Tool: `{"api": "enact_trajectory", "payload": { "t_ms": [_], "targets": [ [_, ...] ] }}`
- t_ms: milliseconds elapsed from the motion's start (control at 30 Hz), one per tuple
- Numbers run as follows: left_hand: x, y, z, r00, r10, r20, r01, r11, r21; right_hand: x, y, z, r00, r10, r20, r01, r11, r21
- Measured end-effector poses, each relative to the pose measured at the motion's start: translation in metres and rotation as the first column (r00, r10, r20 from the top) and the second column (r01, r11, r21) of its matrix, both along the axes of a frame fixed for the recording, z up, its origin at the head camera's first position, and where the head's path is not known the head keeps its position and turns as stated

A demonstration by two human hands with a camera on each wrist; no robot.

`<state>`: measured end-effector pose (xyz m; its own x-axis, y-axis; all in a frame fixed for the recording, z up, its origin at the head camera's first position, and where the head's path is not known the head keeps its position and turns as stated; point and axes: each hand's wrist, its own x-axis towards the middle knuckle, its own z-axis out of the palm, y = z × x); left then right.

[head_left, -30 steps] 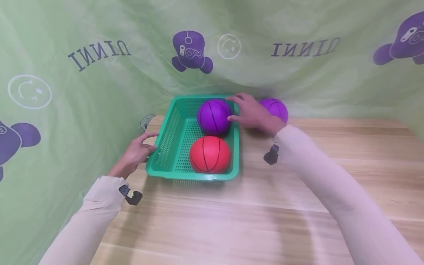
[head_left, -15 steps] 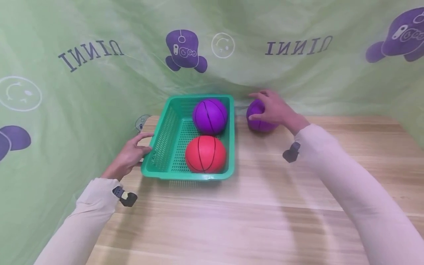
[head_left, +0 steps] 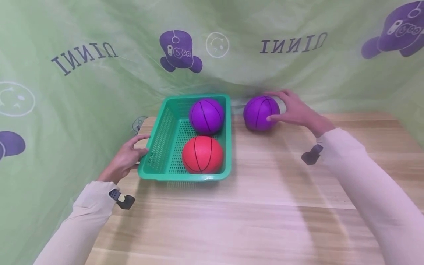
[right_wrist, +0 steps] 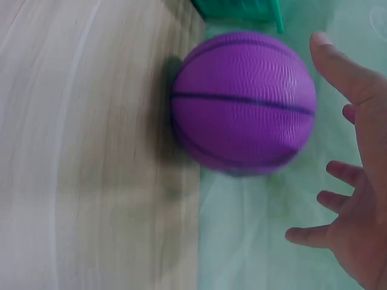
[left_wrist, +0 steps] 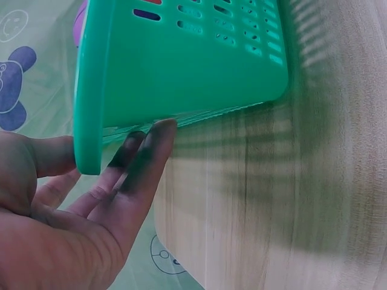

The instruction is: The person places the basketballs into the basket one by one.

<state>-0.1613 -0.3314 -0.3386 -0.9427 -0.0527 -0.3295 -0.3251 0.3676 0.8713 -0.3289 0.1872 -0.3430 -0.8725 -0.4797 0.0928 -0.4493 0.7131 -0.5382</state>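
Note:
My left hand (head_left: 127, 154) holds the left rim of a green plastic basket (head_left: 227, 147). In the left wrist view the thumb lies on the rim (left_wrist: 91, 90) and the fingers reach underneath, along the outer wall. Inside the basket, a purple ball (head_left: 207, 116) with black basketball lines sits at the back right, and a red ball (head_left: 202, 155) like it at the front right. A second purple ball (head_left: 258, 113) rests on the table just outside the basket. My right hand (head_left: 296, 110) is spread at that ball's right side; the right wrist view shows a gap between fingers and ball (right_wrist: 242, 103).
The wooden table (head_left: 232, 228) extends to the front and right. A green printed cloth (head_left: 251, 73) hangs behind it and along the left side, close to the basket and the outer ball.
My right hand has moved rightward from the basket's right rim, past the outer purple ball to its right side. The left hand stays at the rim; the head view has shifted slightly.

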Motion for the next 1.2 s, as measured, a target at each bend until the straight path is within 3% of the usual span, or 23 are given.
{"api": "enact_trajectory", "payload": {
  "t_ms": [233, 533, 700, 967, 1200],
  "targets": [
    [0.000, -0.001, -0.002, 1.000, -0.009, -0.007, 0.009, 1.000, 0.014, 0.009, 0.029, -0.002, 0.999, -0.012, 0.041, 0.014, 0.998, -0.065],
    [0.001, -0.003, -0.003, 1.000, -0.009, 0.000, 0.009, 1.000, 0.010, 0.005, 0.058, -0.013, 0.996, 0.014, 0.089, 0.001, 0.987, -0.160],
    [-0.001, -0.002, -0.004, 1.000, -0.012, 0.004, 0.012, 1.000, 0.018, 0.009, 0.071, -0.016, 0.986, -0.004, 0.167, 0.039, 0.977, -0.210],
    [-0.003, -0.004, -0.004, 1.000, -0.011, 0.017, 0.011, 0.999, 0.041, 0.013, 0.077, -0.027, 0.960, -0.003, 0.279, 0.080, 0.961, -0.265],
    [-0.002, -0.003, -0.003, 1.000, -0.008, 0.030, 0.007, 0.999, 0.035, 0.007, 0.073, -0.041, 0.943, 0.027, 0.331, 0.087, 0.942, -0.324]
  ]
}}
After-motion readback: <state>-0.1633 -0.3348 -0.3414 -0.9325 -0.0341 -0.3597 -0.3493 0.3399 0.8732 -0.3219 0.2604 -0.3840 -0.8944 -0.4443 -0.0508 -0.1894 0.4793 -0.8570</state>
